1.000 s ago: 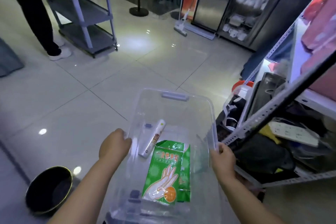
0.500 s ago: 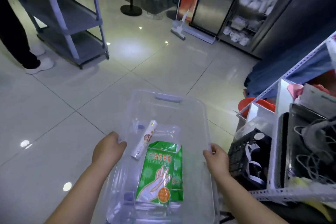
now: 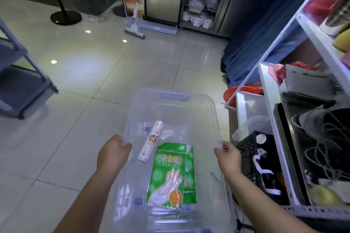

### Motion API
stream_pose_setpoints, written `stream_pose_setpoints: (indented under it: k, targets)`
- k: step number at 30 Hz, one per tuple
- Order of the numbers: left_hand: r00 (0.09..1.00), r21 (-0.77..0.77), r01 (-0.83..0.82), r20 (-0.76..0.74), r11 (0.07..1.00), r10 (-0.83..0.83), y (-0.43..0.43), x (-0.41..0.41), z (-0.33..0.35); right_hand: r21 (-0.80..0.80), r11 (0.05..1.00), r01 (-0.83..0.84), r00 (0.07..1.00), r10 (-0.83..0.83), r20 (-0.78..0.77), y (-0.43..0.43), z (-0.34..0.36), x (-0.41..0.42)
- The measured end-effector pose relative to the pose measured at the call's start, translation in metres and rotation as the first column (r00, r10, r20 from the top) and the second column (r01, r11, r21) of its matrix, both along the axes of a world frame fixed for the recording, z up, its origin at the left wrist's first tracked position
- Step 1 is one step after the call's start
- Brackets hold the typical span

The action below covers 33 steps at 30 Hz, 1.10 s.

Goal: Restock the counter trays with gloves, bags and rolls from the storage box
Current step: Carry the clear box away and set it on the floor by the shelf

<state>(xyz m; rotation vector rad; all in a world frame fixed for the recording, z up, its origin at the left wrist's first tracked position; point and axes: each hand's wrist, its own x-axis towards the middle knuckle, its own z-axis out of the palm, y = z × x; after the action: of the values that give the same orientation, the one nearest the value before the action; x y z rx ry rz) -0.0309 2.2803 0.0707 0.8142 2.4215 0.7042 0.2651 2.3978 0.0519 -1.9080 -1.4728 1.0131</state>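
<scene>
1. Clear plastic storage box (image 3: 171, 100), no lid on it, held up above the tiled floor (image 3: 75, 119). Long side pointing away from the camera, pale blue handle at the far end.
2. Left hand (image 3: 111, 154) at the box's left rim, about halfway along. Fingers curled round the edge and gripping it, forearm reaching in from the lower left.
3. Right hand (image 3: 229, 159) at the opposite rim, level with the left. Fingers wrapped over the edge in a firm hold, thumb on top.
4. Flat on the bottom of the box, in the near half: a green packet of gloves (image 3: 170, 174), printed with a drawing of a hand and an orange circle.
5. Just left of and beyond the packet: a white roll (image 3: 150, 141), lying slanted. Near end close to the packet's top left corner; touching or not, impossible to tell.
6. Something clear and crumpled beyond the packet, too see-through to identify.
7. To the right: a white metal shelf rack (image 3: 272, 111) crowded with cables and trays, a black crate (image 3: 250, 149) at its foot, and a blue cloth (image 3: 255, 47) hanging farther back.
8. To the left: the corner of a grey cart (image 3: 19, 81).
9. Far across the floor: a mop (image 3: 134, 30), a black round stand (image 3: 65, 17), and a cabinet (image 3: 204, 0) stacked with white items.
</scene>
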Motion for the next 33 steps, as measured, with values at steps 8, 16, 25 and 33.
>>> stream_pose_setpoints:
  k: [8, 16, 25, 33]
  targets:
    - [0.99, -0.009, 0.133, -0.049, 0.991, -0.134, 0.203, -0.018, -0.002, -0.026, 0.986, 0.164, 0.98, -0.166, -0.111, 0.167, -0.018, -0.012]
    - [0.971, -0.012, 0.238, 0.018, 0.971, -0.238, 0.373, -0.027, -0.008, -0.063, 0.973, 0.223, 0.972, -0.227, -0.062, 0.312, -0.014, -0.005]
    - [0.841, -0.088, 0.527, 0.196, 0.846, -0.504, 0.591, -0.034, -0.058, -0.124, 0.882, 0.456, 0.89, -0.45, 0.069, 0.448, -0.04, 0.001]
    - [0.725, -0.174, 0.688, 0.219, 0.705, -0.653, 0.739, -0.033, -0.127, -0.25, 0.726, 0.641, 0.763, -0.638, 0.104, 0.55, -0.107, -0.01]
